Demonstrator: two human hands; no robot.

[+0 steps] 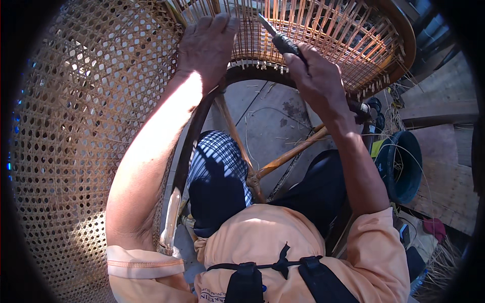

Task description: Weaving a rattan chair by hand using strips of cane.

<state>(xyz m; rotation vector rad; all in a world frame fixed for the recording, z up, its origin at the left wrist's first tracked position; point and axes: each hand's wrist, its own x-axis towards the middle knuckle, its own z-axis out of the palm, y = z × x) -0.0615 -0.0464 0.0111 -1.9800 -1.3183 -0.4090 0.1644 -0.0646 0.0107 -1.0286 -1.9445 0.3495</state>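
My right hand (321,76) is closed round the dark wrapped handle of a pointed knife (284,43), its metal blade aimed up and to the left. The blade hangs in front of a seat of half-woven cane (323,35), where reddish-brown strands cross in an open grid inside a curved wooden rim. At the left of this weave, my left hand (209,48) lies against the strands with its fingers bent and close together. Its fingertips are turned away, so what they grip is hidden. Short cane ends (262,64) stick out along the near rim.
A large panel of finished cane webbing (86,101) curves along my left side. Rattan poles (293,149) meet below the seat, between my knees. On the right stand a dark green bucket (404,166), wooden boards (439,146) and loose cane strands (444,262).
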